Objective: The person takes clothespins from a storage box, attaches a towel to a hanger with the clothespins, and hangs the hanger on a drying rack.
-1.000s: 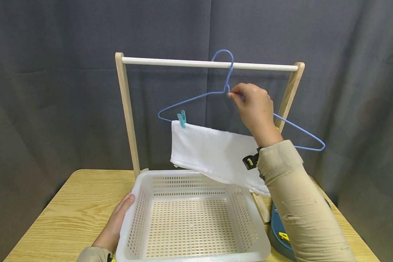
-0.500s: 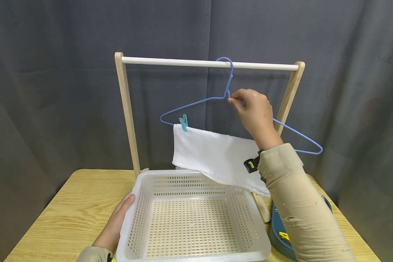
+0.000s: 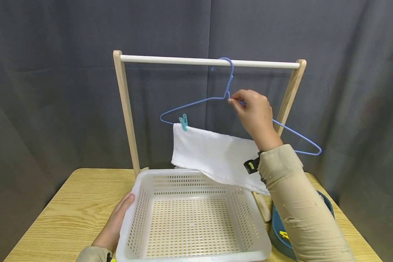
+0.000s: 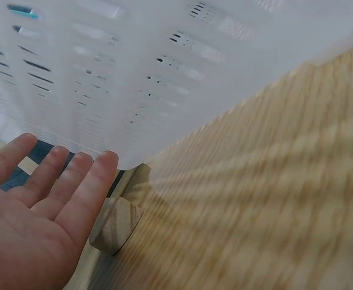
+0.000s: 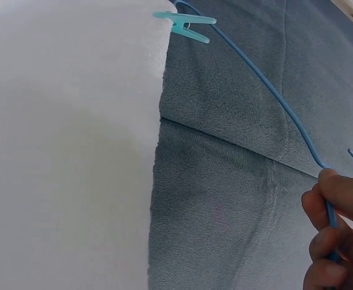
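Note:
My right hand [image 3: 255, 112] pinches a blue hanger [image 3: 196, 103] just below its neck; the hanger's hook loops over the white bar of the rack. A white towel [image 3: 213, 153] hangs over the hanger's lower bar, its right part hidden behind my forearm. Near the towel's left end a teal clothespin [image 3: 183, 122] clips it on. In the right wrist view my thumb and fingers curl round the blue wire beside the towel. My left hand [image 3: 118, 216], fingers nearly straight, rests against the left side of a white plastic basket [image 3: 142, 218].
The rack has a white bar [image 3: 170, 60] on wooden posts [image 3: 127, 109]. A blue bin [image 3: 276, 233] with a yellow clothespin [image 3: 284, 235] stands at the right, partly behind my sleeve. The wooden table [image 3: 68, 214] ends at a dark grey curtain [image 3: 52, 91].
The hanger has come down, with my right hand and the towel, so its hook sits lower at the bar and its tip now shows below it. My left hand stays at the basket.

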A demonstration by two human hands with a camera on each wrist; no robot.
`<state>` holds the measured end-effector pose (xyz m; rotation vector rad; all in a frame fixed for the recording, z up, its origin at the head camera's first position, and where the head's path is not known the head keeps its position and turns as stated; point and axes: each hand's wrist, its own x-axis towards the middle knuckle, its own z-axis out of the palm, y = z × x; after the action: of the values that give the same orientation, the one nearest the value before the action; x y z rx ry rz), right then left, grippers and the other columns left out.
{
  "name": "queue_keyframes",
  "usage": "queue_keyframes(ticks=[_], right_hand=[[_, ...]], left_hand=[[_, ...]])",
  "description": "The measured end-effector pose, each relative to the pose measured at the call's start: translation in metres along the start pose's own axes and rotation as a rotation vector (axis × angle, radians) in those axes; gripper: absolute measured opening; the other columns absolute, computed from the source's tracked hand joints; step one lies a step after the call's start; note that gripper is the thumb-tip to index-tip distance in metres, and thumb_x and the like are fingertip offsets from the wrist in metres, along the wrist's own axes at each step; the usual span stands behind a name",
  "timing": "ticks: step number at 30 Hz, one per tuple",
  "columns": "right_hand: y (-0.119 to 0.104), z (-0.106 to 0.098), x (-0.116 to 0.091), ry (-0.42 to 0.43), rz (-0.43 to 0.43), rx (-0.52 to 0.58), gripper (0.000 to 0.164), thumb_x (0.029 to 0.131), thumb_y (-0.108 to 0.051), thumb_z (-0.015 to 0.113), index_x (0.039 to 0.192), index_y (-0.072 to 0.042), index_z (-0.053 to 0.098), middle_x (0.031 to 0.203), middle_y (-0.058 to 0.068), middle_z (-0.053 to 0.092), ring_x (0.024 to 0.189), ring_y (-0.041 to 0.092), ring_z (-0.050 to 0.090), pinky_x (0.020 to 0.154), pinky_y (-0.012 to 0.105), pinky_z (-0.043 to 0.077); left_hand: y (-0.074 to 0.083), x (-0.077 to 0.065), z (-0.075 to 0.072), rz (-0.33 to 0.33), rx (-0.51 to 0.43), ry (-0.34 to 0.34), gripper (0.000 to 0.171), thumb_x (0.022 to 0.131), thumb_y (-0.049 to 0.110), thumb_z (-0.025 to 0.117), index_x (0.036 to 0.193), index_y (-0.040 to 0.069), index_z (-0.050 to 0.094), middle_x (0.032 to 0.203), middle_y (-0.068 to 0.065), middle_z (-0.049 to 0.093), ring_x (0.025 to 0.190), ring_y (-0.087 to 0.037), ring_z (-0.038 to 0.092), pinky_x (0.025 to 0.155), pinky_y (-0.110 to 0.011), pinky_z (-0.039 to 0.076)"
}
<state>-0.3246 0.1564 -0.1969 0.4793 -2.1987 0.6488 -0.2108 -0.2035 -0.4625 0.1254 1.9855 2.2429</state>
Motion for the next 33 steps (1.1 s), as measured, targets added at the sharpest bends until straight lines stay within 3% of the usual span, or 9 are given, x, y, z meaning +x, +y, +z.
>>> queue_keyframes(ticks=[12,23,33], right_hand=[[0.003,0.002,-0.003,0.028,-0.024,-0.021,0.016,0.098,-0.019,0.070,0.101,-0.005,0.077,0.097,0.012,0.074,0.085,0.031,0.067,0.071,0.049,0.052],[0.003,0.002,-0.008,0.054,-0.052,-0.045,0.016,0.099,-0.018,0.066,0.100,-0.005,0.076,0.086,0.012,0.068,0.074,0.028,0.060,0.063,0.049,0.049],[0.004,-0.001,-0.012,0.047,-0.046,-0.077,0.017,0.097,-0.016,0.063,0.103,-0.005,0.076,0.089,0.013,0.068,0.071,0.028,0.058,0.061,0.050,0.048]], left_hand=[[-0.001,-0.001,0.002,0.017,0.044,0.011,0.059,0.111,0.045,0.023,0.160,0.013,0.017,0.138,-0.027,0.041,0.111,-0.029,0.054,0.088,-0.041,0.054],[-0.002,-0.001,0.002,-0.008,0.039,0.022,0.059,0.111,0.046,0.024,0.160,0.014,0.017,0.140,-0.025,0.041,0.112,-0.027,0.054,0.089,-0.040,0.052],[-0.001,-0.003,0.002,-0.009,0.038,0.029,0.058,0.111,0.046,0.024,0.160,0.015,0.017,0.139,-0.026,0.042,0.111,-0.028,0.055,0.088,-0.040,0.053]])
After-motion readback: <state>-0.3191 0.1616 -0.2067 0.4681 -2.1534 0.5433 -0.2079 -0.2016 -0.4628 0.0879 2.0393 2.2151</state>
